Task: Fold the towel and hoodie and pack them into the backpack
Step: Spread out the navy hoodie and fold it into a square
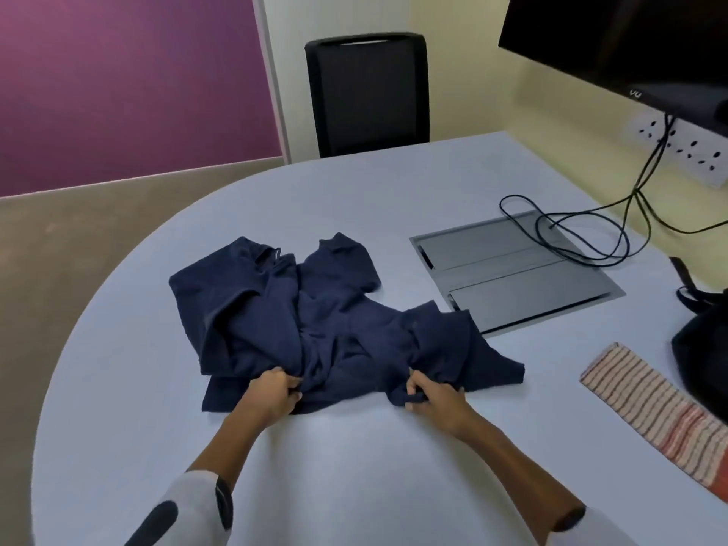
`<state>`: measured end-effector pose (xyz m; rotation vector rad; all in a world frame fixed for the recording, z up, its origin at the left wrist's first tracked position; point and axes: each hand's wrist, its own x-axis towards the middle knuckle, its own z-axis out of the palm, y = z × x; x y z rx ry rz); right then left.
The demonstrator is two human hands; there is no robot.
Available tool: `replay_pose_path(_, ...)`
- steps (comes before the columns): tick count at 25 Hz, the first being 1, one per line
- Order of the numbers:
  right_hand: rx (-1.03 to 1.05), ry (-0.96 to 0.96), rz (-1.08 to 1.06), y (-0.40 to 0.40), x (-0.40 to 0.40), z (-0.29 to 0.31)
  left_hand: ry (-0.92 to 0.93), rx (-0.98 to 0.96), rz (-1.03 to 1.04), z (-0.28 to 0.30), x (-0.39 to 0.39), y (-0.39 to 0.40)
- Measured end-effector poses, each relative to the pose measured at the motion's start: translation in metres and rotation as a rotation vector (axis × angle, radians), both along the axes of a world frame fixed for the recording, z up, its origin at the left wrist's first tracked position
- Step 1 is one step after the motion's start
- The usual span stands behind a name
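A navy blue hoodie (315, 321) lies crumpled and spread on the pale table (354, 466) in front of me. My left hand (273, 394) grips a bunch of its fabric at the near edge. My right hand (435, 398) pinches another fold of the same hem a little to the right. A folded striped towel (654, 407), pink and orange, lies flat near the table's right edge. The black backpack (701, 348) sits at the far right, partly cut off by the frame.
A grey cable hatch (516, 277) is set into the table behind the hoodie, with black cables (583, 238) looping over it. A black chair (366, 92) stands at the far side. A dark monitor (630, 45) hangs at the upper right.
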<state>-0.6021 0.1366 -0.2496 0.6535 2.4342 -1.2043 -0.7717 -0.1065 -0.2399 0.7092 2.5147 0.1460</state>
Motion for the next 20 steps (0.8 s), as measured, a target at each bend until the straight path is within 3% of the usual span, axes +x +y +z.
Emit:
replay_pose_path(6, 0.146, 0.055, 0.002, 0.038, -0.081, 0.004, -0.044, 0.071, 0.134, -0.017, -0.071, 0.025)
replay_pose_path(15, 0.075, 0.167, -0.091, 0.098, -0.198, -0.007, 0.007, 0.266, 0.206, -0.028, -0.16, 0.071)
replay_pose_path(20, 0.148, 0.168, -0.061, 0.132, -0.255, -0.011, -0.012, 0.405, 0.225, -0.033, -0.205, 0.096)
